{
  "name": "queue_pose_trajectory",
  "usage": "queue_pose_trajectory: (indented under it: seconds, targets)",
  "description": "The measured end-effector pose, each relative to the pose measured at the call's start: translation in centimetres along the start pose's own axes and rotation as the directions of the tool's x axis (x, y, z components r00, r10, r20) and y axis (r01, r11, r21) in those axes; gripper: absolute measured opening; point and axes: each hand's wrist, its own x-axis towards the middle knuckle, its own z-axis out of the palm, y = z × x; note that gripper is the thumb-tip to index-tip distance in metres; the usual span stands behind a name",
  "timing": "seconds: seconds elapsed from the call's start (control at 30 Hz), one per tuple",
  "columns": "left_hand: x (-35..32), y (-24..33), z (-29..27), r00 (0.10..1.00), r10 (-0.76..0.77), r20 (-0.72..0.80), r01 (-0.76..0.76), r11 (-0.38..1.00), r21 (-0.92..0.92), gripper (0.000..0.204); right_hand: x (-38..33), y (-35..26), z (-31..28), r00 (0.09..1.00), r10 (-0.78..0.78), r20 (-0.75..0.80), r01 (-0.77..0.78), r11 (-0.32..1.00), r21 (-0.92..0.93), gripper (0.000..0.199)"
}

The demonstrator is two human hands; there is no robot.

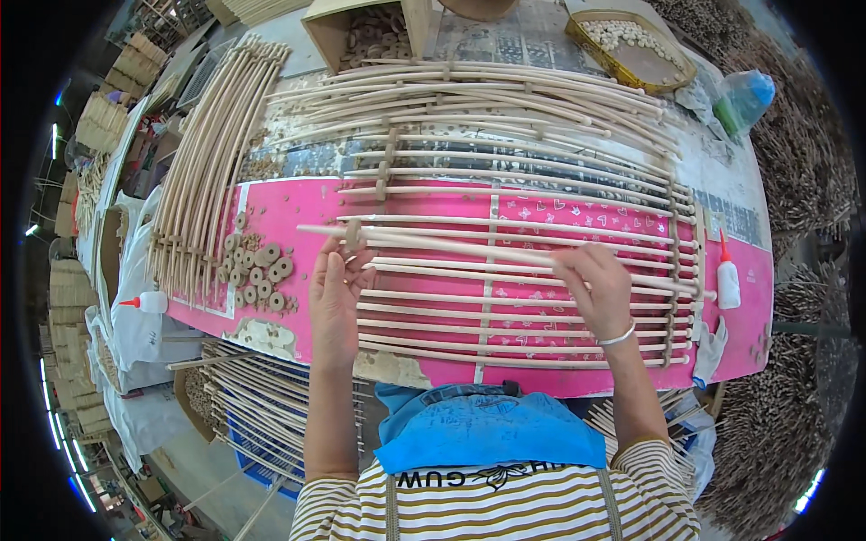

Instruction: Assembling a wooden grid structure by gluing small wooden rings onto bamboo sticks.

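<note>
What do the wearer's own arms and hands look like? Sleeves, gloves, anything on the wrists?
Left hand and right hand are both ungloved. Forearms are bare below striped sleeves, white and brownish-yellow. A thin, pale bracelet circles the right wrist; none shows on the left.

A long, pale, round wooden rod point(451, 245) stretches above the pink-covered counter point(302, 200) from left hand point(336, 281) to right hand point(595, 281), tapered tip pointing left. A thick, grey-brown disc point(354, 234) appears to encircle it near that tip.
</note>
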Motion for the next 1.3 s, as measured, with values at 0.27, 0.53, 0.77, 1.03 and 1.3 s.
queue_pose_trajectory:
  seconds: [0.27,0.53,0.77,1.03,1.3]
  targets:
    - [1.8,-1.0,1.0,0.999,0.013,0.039,-0.024,0.946,0.322,0.034,5.5,7.0,2.3,1.0,0.014,-0.028,-0.015,0.999,-0.042,0.013]
    - [4.5,-3.7,3.4,0.928,0.111,0.354,-0.328,0.696,0.64,0.032,7.4,10.4,5.2,1.0,-0.029,0.007,0.03,0.998,-0.051,0.013]
    - [7.9,-2.5,7.2,0.683,0.167,0.711,-0.73,0.12,0.673,0.045,7.2,11.3,7.9,0.998,-0.058,-0.02,0.057,0.997,-0.045,0.015]
    - [12.8,-4.4,10.9,0.505,0.001,0.863,-0.862,-0.055,0.504,0.049,6.3,11.1,8.1,0.998,-0.023,-0.051,0.02,0.998,-0.067,0.014]
    - [15.5,-5.9,12.5,0.508,-0.112,0.854,-0.861,-0.048,0.506,0.045,5.7,10.1,5.9,0.993,-0.001,-0.118,0.001,1.0,-0.001,0.018]
